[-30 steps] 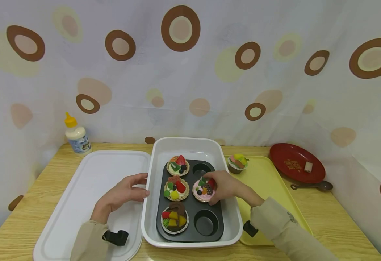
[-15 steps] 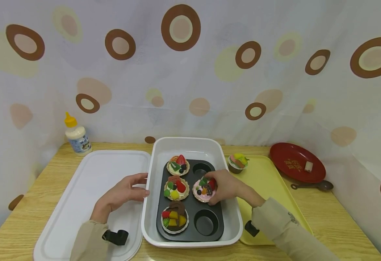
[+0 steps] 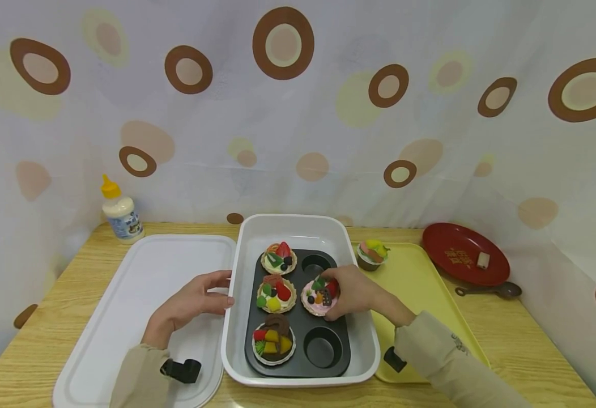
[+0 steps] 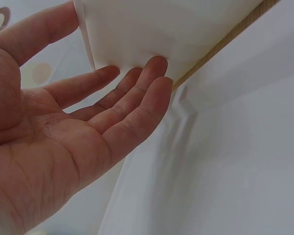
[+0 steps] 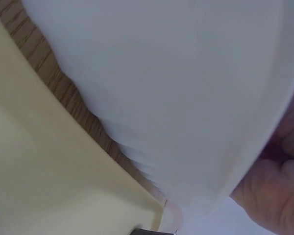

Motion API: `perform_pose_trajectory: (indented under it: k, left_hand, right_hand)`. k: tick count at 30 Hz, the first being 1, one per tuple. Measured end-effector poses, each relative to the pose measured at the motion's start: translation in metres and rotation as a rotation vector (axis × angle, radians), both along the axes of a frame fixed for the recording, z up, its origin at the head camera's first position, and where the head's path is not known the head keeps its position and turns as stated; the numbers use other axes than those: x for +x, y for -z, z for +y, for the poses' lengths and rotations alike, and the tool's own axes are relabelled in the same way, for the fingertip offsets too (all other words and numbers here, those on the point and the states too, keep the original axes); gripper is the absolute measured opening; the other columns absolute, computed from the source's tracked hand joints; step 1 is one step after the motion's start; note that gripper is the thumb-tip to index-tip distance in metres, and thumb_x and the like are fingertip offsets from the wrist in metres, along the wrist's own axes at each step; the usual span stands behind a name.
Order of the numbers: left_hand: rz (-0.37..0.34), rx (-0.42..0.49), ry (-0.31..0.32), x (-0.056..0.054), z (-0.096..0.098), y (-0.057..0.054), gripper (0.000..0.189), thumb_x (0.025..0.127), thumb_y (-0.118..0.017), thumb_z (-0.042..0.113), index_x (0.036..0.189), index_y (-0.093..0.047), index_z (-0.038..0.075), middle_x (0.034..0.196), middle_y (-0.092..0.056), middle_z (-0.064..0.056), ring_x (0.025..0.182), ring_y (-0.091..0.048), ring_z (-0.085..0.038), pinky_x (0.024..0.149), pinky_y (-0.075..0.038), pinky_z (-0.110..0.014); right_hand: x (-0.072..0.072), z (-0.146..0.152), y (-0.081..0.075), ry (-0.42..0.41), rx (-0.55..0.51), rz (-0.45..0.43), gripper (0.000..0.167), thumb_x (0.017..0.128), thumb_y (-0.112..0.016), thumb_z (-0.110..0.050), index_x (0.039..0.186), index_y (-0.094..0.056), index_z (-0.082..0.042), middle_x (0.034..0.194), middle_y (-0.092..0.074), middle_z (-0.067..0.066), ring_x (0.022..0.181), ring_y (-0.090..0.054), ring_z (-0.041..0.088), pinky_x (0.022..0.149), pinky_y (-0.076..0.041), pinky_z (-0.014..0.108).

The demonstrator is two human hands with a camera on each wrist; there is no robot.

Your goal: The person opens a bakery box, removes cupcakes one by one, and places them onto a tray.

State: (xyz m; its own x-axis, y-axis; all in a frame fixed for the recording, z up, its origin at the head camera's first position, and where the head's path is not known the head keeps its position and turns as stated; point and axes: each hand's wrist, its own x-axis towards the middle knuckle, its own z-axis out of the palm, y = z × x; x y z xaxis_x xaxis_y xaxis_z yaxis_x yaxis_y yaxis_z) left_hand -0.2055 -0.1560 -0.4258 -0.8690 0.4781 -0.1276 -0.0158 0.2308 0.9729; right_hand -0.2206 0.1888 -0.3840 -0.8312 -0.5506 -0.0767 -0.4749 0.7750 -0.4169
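Note:
My right hand (image 3: 356, 292) reaches over the white bin (image 3: 298, 232) and holds a pink toy tart (image 3: 318, 296) by its edge, in the middle right cup of the dark muffin pan (image 3: 298, 371). Three more tarts fill the pan's left column: a strawberry-topped one (image 3: 279, 259), a middle one (image 3: 276, 293) and a chocolate-topped one (image 3: 273, 343). With fingers loosely extended, my left hand (image 3: 191, 300) touches the bin's left side, thumb at the rim. The right wrist view shows mostly the bin's outer wall (image 5: 152, 88); the tart is hidden there.
A white tray (image 3: 186, 255) lies left, a yellow tray (image 3: 410, 294) right with a cupcake (image 3: 371, 255) on its far left corner. Behind stand a yellow-capped bottle (image 3: 122, 212) and, at right, a red plate (image 3: 463, 241) with a small pale block and a dark spoon (image 3: 507, 290).

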Motion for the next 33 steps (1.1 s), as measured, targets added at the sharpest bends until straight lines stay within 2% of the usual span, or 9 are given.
perform_pose_trajectory:
  k: [26,33]
  left_hand:
    - [-0.002,0.044,0.026,0.0005,-0.0009,-0.0022,0.072,0.087,-0.065,0.016,0.146,-0.030,-0.006,0.138,-0.043,-0.031,0.111,-0.058,-0.033,0.085,-0.054,-0.043]
    - [-0.004,0.044,0.030,0.0005,-0.0021,-0.0029,0.071,0.088,-0.065,0.016,0.146,-0.030,-0.006,0.138,-0.043,-0.031,0.111,-0.058,-0.033,0.085,-0.054,-0.043]
  right_hand:
    - [0.0026,-0.0015,0.0008,0.024,0.001,-0.001,0.071,0.059,-0.090,-0.025,0.118,-0.061,0.003,0.102,-0.066,0.008,0.088,-0.057,0.018,0.080,-0.053,0.037]
    - [-0.0014,-0.0002,-0.0082,0.081,-0.069,-0.030,0.071,0.061,-0.083,-0.027,0.120,-0.059,0.005,0.098,-0.064,0.005,0.084,-0.055,0.017,0.074,-0.052,0.032]
